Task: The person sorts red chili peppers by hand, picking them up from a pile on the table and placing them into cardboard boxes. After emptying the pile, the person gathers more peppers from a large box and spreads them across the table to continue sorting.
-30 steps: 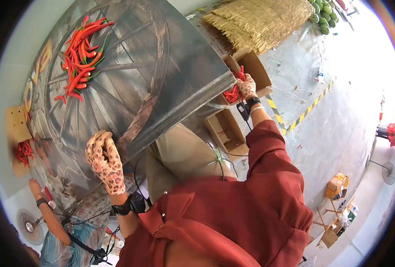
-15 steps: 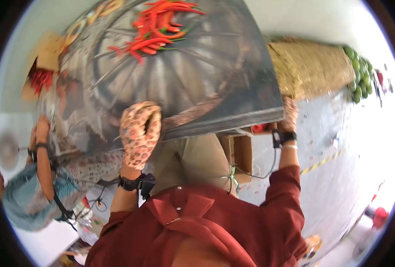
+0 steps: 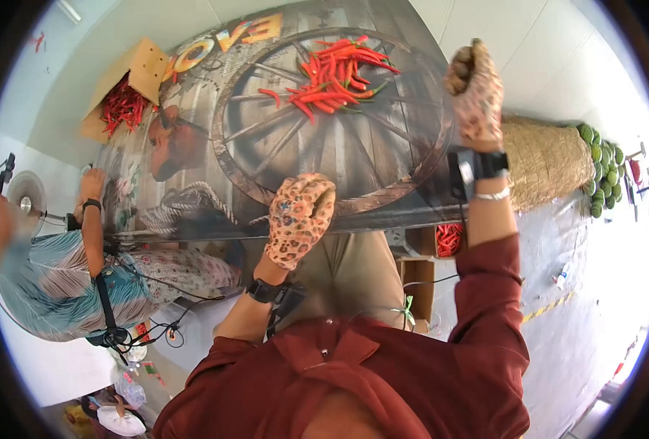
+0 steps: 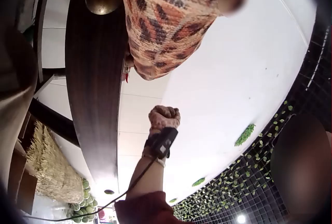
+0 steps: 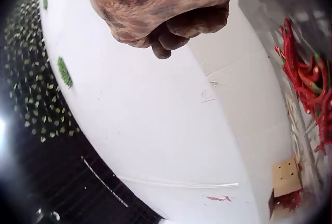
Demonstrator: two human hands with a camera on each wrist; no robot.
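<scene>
Both hands wear leopard-print gloves. My left hand point(image 3: 300, 219) is at the table's near edge, fingers loosely curled, with no thing showing in it. Raised beyond the table's right corner, my right hand point(image 3: 476, 88) is curled into a fist; the right wrist view shows its fingers folded in and nothing sticking out. A loose pile of red chili peppers point(image 3: 335, 77), some with green stems, lies on the table point(image 3: 280, 157) over a printed wheel, left of the right hand and beyond the left.
At the table's far left stands a cardboard box point(image 3: 147, 69) of red chilies. More chilies point(image 3: 448, 239) sit in a box below the right corner, beside another box point(image 3: 418, 282). A straw roll point(image 3: 547, 164) and watermelons point(image 3: 602, 172) lie right. Another person point(image 3: 83, 278) sits at left.
My right hand has come up from the chili box below the table's right side to above the corner. The left hand stays loosely curled by the edge. The head view has turned.
</scene>
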